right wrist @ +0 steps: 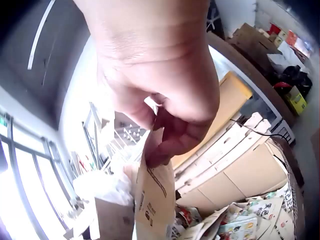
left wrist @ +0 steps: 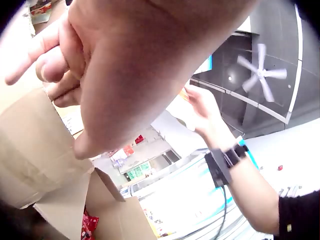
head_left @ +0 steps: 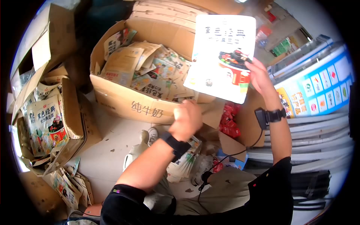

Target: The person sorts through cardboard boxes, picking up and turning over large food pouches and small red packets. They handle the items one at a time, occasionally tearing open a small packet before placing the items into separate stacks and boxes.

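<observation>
My right hand point(head_left: 259, 77) pinches a flat printed food pouch point(head_left: 221, 48) by its side edge and holds it up. The pouch's pale front carries dark characters and a picture of a red bowl. In the right wrist view, thumb and fingers of the right hand point(right wrist: 170, 95) grip the edge of the tan pouch point(right wrist: 154, 205). My left hand point(head_left: 187, 118) holds nothing and hovers at the near rim of a big cardboard box point(head_left: 116, 95), fingers loosely bent. Many similar pouches point(head_left: 161, 71) lie jumbled inside that box.
At the left, another carton point(head_left: 73, 107) holds upright pouches point(head_left: 48, 116); more pouches point(head_left: 73, 189) stand below it. Red packets point(head_left: 229, 122) fill an open box near the right knee. A blue and white panel point(head_left: 318, 90) stands at the right. A cable point(head_left: 243, 150) trails from the right wrist.
</observation>
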The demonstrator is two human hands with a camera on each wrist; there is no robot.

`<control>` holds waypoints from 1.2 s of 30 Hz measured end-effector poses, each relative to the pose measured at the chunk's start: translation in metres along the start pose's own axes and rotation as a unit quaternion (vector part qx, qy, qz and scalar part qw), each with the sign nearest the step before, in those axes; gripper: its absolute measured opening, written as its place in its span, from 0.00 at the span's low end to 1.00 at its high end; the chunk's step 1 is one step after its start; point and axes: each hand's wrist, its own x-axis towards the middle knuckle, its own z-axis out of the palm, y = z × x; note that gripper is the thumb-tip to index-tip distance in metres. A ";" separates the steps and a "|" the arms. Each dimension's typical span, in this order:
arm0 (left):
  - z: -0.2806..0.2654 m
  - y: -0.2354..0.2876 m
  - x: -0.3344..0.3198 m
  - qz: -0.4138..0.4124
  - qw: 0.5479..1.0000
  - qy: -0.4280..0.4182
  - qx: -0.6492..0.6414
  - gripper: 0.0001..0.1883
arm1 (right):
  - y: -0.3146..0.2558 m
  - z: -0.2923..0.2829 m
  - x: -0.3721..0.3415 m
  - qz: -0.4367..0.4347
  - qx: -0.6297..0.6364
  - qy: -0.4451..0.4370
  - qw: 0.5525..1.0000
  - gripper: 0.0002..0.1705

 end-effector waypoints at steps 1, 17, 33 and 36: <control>-0.008 -0.001 0.001 -0.011 1.000 -0.011 -0.016 0.31 | -0.007 -0.009 -0.025 -0.025 0.048 0.029 0.998 0.21; -0.024 0.080 -0.038 0.386 0.815 0.225 -0.369 0.08 | 0.109 -0.093 -0.249 0.283 0.178 0.161 0.928 0.32; 0.017 0.068 -0.003 0.310 0.890 -0.062 -0.329 0.14 | 0.132 -0.053 -0.224 -0.003 -0.349 -0.008 0.937 0.08; 0.002 0.072 -0.006 0.233 0.901 -0.110 -0.350 0.13 | 0.121 -0.038 -0.226 -0.052 -0.330 0.075 0.939 0.05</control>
